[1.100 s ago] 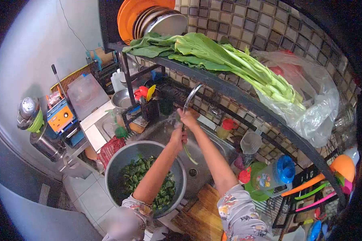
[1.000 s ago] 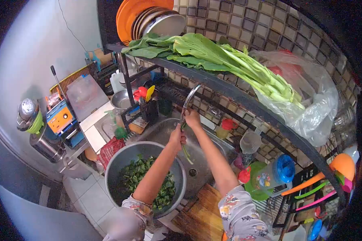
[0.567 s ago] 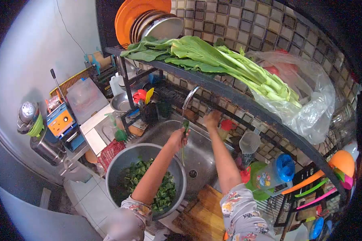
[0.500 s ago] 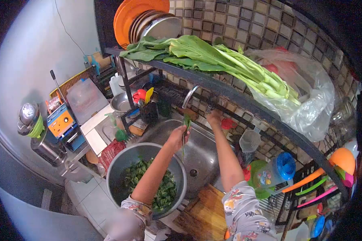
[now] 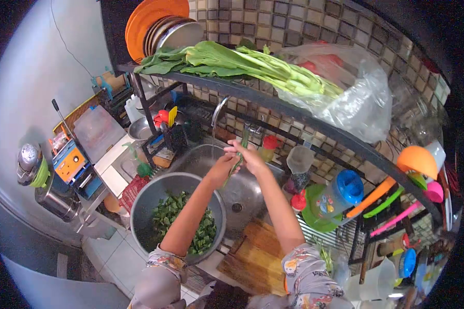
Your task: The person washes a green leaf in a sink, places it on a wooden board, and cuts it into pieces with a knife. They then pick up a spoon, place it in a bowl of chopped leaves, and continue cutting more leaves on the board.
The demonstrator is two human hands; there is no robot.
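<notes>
A person holds a green stalk (image 5: 245,136) over the metal sink (image 5: 250,198), slanting across from its top end to its bottom end. The left hand (image 5: 226,166) is closed around the stalk, lower down. The right hand (image 5: 248,156) is open, its fingers stretched out beside the stalk and close to the left hand (whether they press on it is hard to tell).

A curved tap (image 5: 219,109) stands behind the hands, and a thin stream of water (image 5: 213,136) runs from it, just beside them. Near the left forearm, a big grey basin (image 5: 139,206) holds chopped leafy greens (image 5: 203,233). A wooden board (image 5: 255,255) lies on the near side of the sink, between the two forearms.

Above, a black shelf (image 5: 252,99) carries a bunch of leafy greens with pale stems (image 5: 227,57), and a clear plastic bag (image 5: 368,105) sits at the stem end (something red shows through it). Orange plates (image 5: 139,31) stand at the shelf's other end. Right of the sink are a blue-lidded pitcher (image 5: 329,204) and a red-topped jar (image 5: 267,149), the jar nearer the tap.
</notes>
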